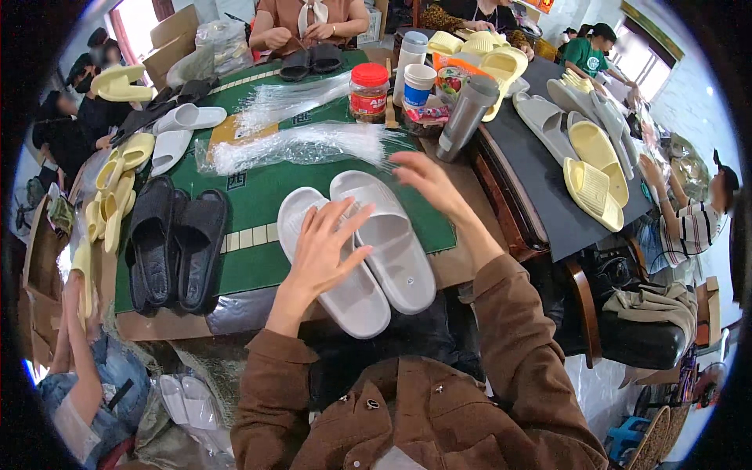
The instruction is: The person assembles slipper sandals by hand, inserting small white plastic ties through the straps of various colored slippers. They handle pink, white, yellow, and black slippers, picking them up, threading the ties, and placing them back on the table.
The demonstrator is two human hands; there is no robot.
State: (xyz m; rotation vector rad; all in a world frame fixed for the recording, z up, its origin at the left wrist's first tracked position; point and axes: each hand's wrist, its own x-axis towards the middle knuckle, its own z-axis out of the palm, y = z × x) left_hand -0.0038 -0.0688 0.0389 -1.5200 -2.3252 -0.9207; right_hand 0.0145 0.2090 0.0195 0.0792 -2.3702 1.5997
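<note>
A pair of light grey slippers lies side by side at the table's near edge: the left slipper [362,307] and the right slipper [409,270], toes pointing away from me. Over the left slipper's strap rests my left hand [323,249], fingers spread, its fingertips reaching toward the other strap. My right hand [431,186] is beyond the right slipper, fingers stretched out and apart, near the tips of a bundle of clear plastic ties [313,149]. I see nothing held in it. Another bundle of ties [294,102] lies farther back.
Black slippers [200,247] stand left on the green mat [254,270]. A red-lidded jar [368,90], a paper cup [418,84] and a grey tumbler [468,117] stand at the back right. Yellow slippers [599,160] lie on the dark right-hand table. Several people work around the tables.
</note>
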